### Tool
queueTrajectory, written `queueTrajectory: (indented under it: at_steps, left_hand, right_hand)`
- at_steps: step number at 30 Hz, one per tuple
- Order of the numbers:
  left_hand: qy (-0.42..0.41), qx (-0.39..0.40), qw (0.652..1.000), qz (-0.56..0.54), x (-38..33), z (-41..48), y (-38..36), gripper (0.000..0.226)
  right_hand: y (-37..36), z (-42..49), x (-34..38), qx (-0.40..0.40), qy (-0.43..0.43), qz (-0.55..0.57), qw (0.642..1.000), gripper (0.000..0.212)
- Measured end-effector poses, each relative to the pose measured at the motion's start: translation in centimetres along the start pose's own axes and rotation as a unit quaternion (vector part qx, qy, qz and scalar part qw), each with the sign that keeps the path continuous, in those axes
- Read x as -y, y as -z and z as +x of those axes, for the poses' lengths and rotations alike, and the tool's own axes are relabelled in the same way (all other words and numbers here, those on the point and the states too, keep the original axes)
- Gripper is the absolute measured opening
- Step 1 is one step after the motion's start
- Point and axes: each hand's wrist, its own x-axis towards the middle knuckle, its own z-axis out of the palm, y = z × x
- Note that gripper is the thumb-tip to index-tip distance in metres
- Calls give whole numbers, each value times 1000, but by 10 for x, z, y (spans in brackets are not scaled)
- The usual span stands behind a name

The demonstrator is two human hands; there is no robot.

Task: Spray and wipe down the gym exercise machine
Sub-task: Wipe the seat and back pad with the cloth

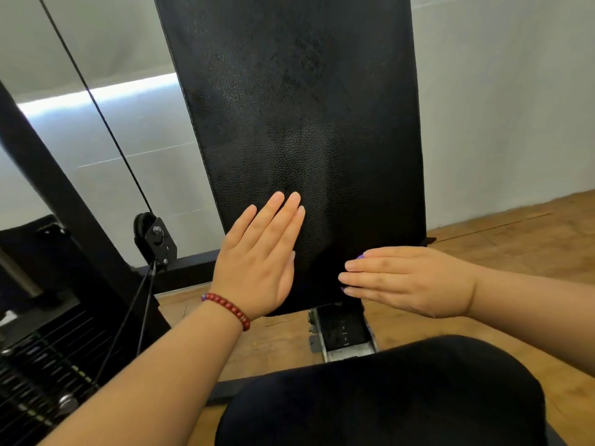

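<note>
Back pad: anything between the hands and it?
Nothing visible for the left hand, flat on the back pad. Under the right hand a purple bit shows; what it is cannot be told.

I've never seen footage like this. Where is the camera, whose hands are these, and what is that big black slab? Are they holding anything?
There is only one picture. It comes from a wide-angle camera worn on a person's head, looking forward and down, so the arms enter from the bottom. There is no robot here, just a person's bare hands.

The black slab is the back pad of a gym machine. The left hand, with a red bead bracelet at the wrist, lies flat against the pad. The right hand reaches in sideways near the pad's lower edge, fingers straight. A bit of purple shows at its fingertips, too small to identify.

Neither hand grips anything, and no spray bottle is in view. To the left are a cable, a pulley and a weight stack.
</note>
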Motion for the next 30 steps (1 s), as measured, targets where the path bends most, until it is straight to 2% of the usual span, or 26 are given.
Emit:
queueTrajectory:
  at_steps: [6,11,19,25,30]
  left_hand:
    - [-7,11,1000,-1,2,-1,0,58]
    - [-38,51,998,5,6,-30,-2,62]
    - [-27,36,999,9,3,-40,-11,63]
    - [-23,38,999,2,1,-41,-11,64]
    - [-21,39,999,2,2,-42,-10,63]
  right_hand:
    - [-10,44,17,-17,-11,7,1000,40]
    - [-2,11,4,13,19,15,1000,40]
    - [-12,53,20,-17,2,17,1000,39]
    - [0,13,5,20,26,10,999,41]
    - [-5,51,15,-30,-12,8,999,39]
